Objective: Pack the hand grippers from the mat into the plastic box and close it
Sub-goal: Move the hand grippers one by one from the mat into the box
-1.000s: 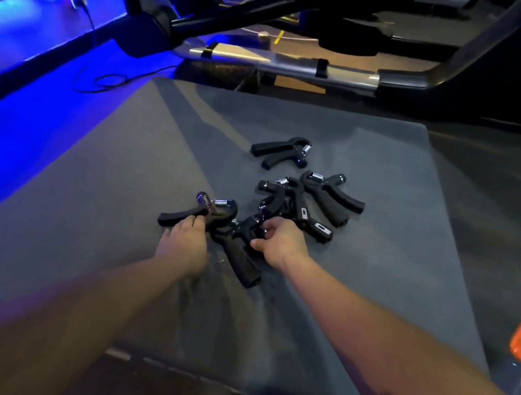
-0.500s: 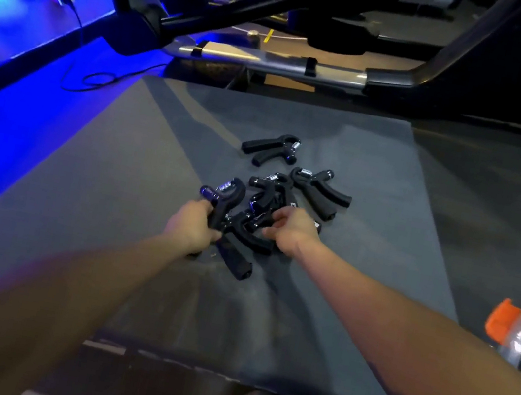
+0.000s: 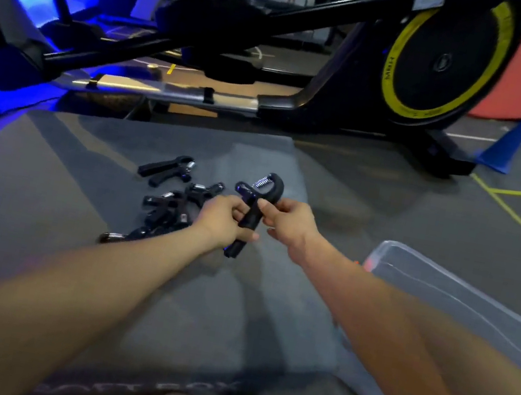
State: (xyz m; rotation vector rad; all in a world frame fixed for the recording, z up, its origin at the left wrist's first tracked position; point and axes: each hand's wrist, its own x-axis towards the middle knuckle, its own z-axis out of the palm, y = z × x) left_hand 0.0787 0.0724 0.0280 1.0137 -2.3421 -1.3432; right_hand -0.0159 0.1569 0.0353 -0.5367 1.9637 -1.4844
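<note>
Head view: both hands, left [image 3: 220,221] and right [image 3: 292,225], grasping one hand gripper [image 3: 255,210]; lettering unreadable.

no text is readable here; the yellow ring of the flywheel [image 3: 445,57] carries some printed letters, but they are too blurred to read.

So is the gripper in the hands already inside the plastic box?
No, both the left hand and right hand hold the gripper up over the mat, left of the box.
</note>
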